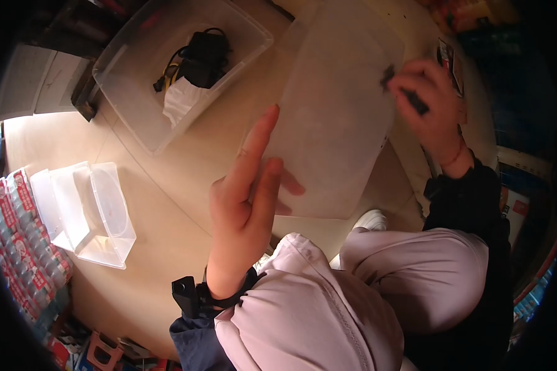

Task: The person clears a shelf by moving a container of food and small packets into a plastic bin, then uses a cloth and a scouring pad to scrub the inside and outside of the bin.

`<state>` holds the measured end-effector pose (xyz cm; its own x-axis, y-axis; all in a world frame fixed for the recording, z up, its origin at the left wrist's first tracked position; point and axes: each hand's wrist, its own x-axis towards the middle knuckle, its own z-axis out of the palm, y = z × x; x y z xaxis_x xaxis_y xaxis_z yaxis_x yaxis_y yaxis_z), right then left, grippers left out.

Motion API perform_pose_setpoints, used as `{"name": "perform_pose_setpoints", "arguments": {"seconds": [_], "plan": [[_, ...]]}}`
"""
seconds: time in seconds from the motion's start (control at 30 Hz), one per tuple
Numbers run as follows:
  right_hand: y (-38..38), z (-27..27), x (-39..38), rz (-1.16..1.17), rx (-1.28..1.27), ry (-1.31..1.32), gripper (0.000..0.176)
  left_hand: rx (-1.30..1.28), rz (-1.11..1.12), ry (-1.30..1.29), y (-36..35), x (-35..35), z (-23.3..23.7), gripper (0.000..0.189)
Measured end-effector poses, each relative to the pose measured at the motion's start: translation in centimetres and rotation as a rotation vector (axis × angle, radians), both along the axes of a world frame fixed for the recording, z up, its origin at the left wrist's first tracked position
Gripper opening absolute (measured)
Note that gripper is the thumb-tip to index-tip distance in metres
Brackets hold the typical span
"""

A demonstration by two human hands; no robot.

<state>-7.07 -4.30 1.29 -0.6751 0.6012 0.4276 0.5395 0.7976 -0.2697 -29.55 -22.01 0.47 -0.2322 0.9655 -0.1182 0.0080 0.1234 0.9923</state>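
A large, cloudy translucent plastic panel [334,111], lid-like, stands tilted in front of my knees. My left hand [244,198] grips its left edge, with the index finger and thumb on the near side. Other fingertips show faintly through the plastic. Near the panel's upper right edge is my right hand [430,102], smeared by motion. Its fingers close around a small dark stick-like object [414,101] whose kind I cannot make out. A blurred dark tuft or tip shows beyond the fingertips, at the panel.
A clear plastic tub [145,133] holds a black power adapter with cables [204,59] and white paper or plastic. Smaller clear bins [83,210] lie on the tiled floor [161,247] at left, beside shrink-wrapped cans [28,241]. A pink plastic item [105,349] sits at lower left.
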Motion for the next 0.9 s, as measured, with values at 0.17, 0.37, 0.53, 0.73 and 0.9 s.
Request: {"name": "perform_pose_setpoints", "arguments": {"seconds": [0.17,0.37,0.53,0.73,0.9], "plan": [[-1.4,1.4,-0.7,0.323,-0.031,-0.075,0.020,-0.009,-0.009,-0.003,-0.1,-0.1,0.0,0.045],[0.7,0.7,-5.2,0.307,0.060,0.072,0.019,0.001,0.010,-0.002,-0.1,0.1,-0.1,0.046],[-4.4,0.9,-6.3,0.621,-0.027,0.016,0.015,0.003,-0.012,-0.033,-0.3,-0.3,-0.3,0.046],[-1.3,0.6,-5.7,0.441,-0.008,0.012,0.018,-0.027,-0.045,-0.057,-0.2,-0.7,0.0,0.047],[-4.5,1.0,-5.8,0.673,-0.041,-0.061,0.023,-0.026,-0.025,-0.082,-0.2,-0.5,-0.1,0.047]]}}
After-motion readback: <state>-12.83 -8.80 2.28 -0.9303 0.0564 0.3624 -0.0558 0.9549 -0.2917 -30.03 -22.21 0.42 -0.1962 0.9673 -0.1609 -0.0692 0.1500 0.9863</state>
